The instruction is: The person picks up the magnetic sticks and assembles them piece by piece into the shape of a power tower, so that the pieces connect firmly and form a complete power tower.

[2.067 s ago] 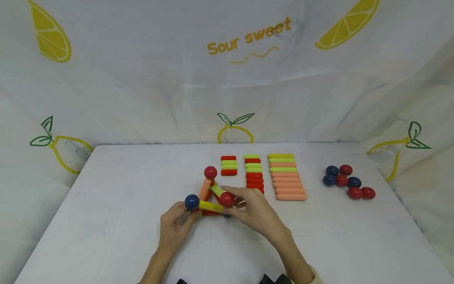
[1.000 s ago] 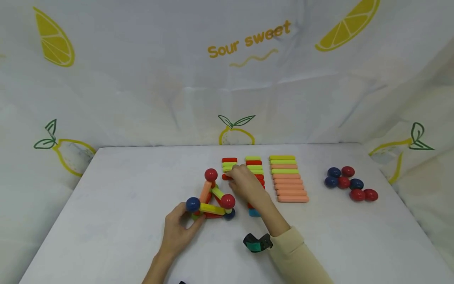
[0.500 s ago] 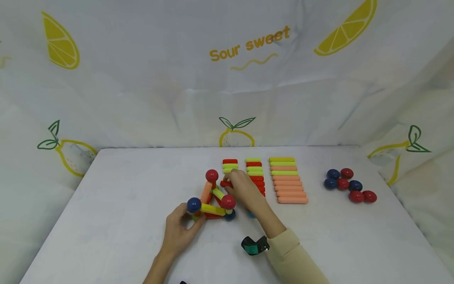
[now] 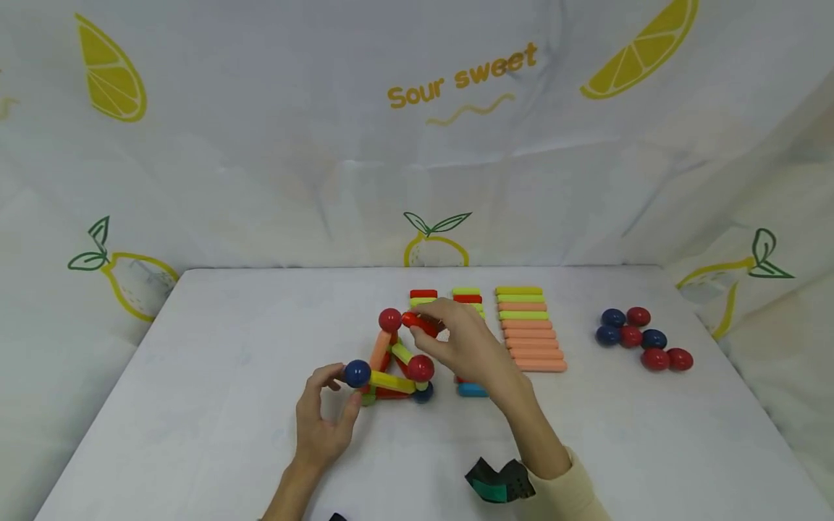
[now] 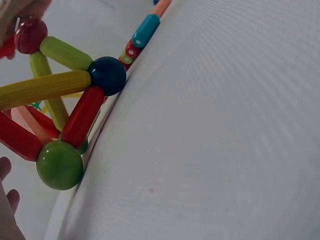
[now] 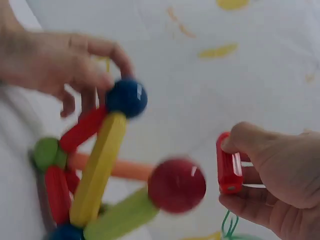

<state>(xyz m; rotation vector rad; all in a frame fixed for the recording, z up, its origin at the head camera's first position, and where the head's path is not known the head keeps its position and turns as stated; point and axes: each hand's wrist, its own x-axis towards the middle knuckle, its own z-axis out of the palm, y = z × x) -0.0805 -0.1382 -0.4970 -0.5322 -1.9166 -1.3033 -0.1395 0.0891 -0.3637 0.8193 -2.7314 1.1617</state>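
"So, why are things spread across your white table (image 4: 195,405) this way?"

"Your loose rods (image 4: 531,345) lie between two and three o'clock from the middle, in columns, long ones apart from short, which probably lets you pick a length at a glance. Your loose balls (image 4: 630,336), red and blue, sit well out at three o'clock, likely so they cannot roll into your work."

"And your frame (image 4: 393,382) of rods and balls?"

"It stands at the centre, within easy reach of both hands. Its lower side seems to rest on the table, so I'd judge that the table carries its weight and your hands need only steady it."

"How do your hands share that?"

"Your left hand (image 4: 319,430) is at eight o'clock, fingers and thumb bent about the corner with the blue ball (image 4: 357,373). It looks placed to stop that corner sliding, though I cannot tell whether it grips or merely touches. Your right hand (image 4: 465,340), at two o'clock, is clamped on something small."

"On what, and why like that?"

"A short red rod (image 4: 420,323), pinched by its sides, which leaves its end bare at three o'clock of the rear red ball (image 4: 390,320). Touching or just beside, I cannot tell."
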